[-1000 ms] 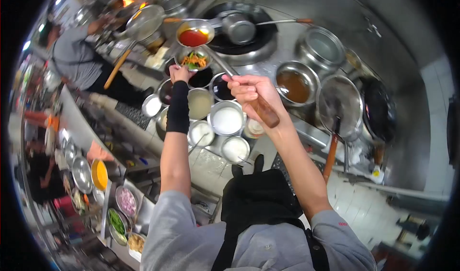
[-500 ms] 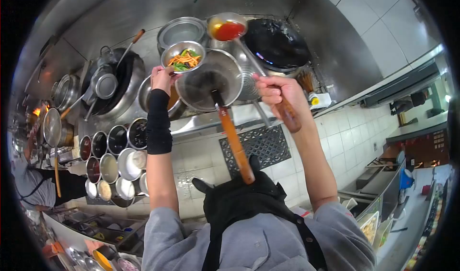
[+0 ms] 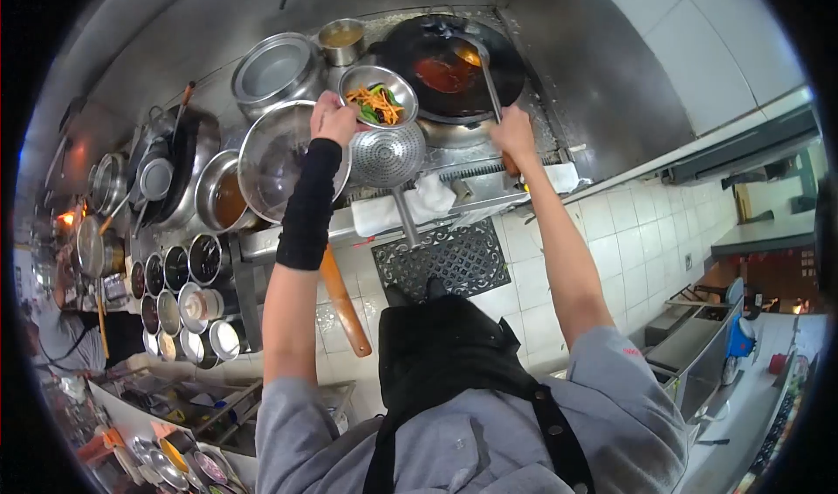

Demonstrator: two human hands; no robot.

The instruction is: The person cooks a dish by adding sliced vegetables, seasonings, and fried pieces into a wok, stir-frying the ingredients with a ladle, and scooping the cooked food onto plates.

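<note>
- Left grip [image 3: 335,120] is closed on a round silver metal bowl [image 3: 403,92], left of the round black wok [image 3: 403,44].
- Right grip [image 3: 514,133] is wrapped around a wooden-handled metal ladle [image 3: 491,82] (handle slanting bodyward from the wok).

Both arms [image 3: 563,254] outstretched, 2 hands [image 3: 515,136] gripping.

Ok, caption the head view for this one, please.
Left hand holds a bowl of vegetables; right hand holds a ladle over a wok with red liquid.
</note>
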